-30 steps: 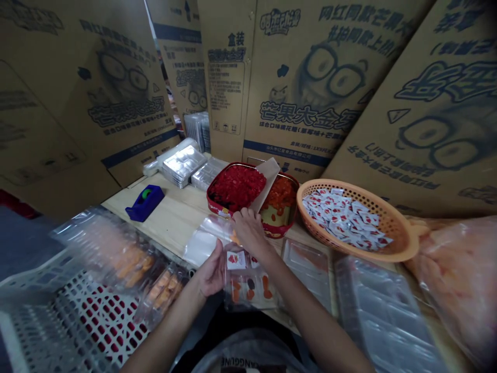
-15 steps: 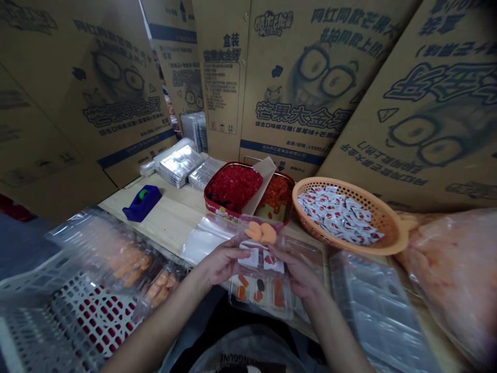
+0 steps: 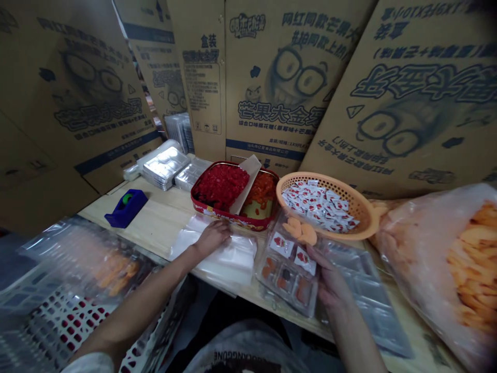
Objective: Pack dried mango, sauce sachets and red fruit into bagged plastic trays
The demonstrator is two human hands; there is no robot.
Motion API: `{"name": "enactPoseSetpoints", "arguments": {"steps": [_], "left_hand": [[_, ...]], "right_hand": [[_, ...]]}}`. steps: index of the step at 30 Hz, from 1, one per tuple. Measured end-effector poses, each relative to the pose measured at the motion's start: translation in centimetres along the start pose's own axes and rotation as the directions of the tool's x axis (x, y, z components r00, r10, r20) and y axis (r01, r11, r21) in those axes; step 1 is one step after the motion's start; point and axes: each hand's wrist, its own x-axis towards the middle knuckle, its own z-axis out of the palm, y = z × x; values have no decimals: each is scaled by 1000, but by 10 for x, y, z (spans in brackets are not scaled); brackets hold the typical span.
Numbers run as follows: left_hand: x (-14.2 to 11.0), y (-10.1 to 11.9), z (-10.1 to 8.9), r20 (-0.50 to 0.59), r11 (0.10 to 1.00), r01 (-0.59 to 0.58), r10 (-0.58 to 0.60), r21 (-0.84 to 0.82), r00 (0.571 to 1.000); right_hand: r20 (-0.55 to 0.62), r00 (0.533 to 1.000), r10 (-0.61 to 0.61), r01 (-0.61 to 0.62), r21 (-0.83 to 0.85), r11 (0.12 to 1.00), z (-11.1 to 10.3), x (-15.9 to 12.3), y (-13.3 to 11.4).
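Observation:
My right hand (image 3: pixel 328 282) grips the lower edge of a clear plastic compartment tray (image 3: pixel 286 272), which is tilted up off the table. The tray holds orange and dark candied pieces, red-and-white sachets and pale orange slices. My left hand (image 3: pixel 212 239) lies on a stack of clear plastic bags (image 3: pixel 217 255), fingers spread slightly, away from the tray. Beyond the bags stands a red tin (image 3: pixel 233 194) of diced red and orange fruit, with a pale card scoop (image 3: pixel 245 184) upright inside.
An orange basket (image 3: pixel 324 204) of sachets sits behind the tray. Stacked empty trays (image 3: pixel 363 290) and a large bag of orange slices (image 3: pixel 454 259) lie right. Leftward are a blue tape dispenser (image 3: pixel 126 207), foil-covered trays (image 3: pixel 165 167), and a white crate (image 3: pixel 66 321). Printed cartons (image 3: pixel 272 77) form the back wall.
My left hand has let go of the tray and moved left onto the bags. My right hand alone now holds the tray, further right. The view has swung right.

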Motion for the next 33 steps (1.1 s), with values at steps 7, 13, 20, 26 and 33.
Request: {"name": "enactPoseSetpoints", "arguments": {"steps": [7, 13, 20, 26, 33], "left_hand": [[-3, 21, -11, 23, 977, -40, 36, 210, 999], [2, 50, -34, 29, 978, -1, -5, 208, 1000], [-7, 64, -20, 110, 827, 342, -328, -447, 938], [-18, 82, -4, 225, 540, 450, -431, -712, 874], [-24, 87, 24, 201, 441, 421, -463, -792, 864]], "right_hand": [[17, 1000, 7, -9, 137, 991, 3, -4, -1], [-34, 999, 25, -18, 190, 982, 5, -5, -8], [10, 1000, -3, 1, 198, 980, 9, -7, -14], [108, 993, 53, -75, 207, 975, 25, -6, -2], [192, 970, 149, -183, 172, 968, 48, -8, 19]]}}
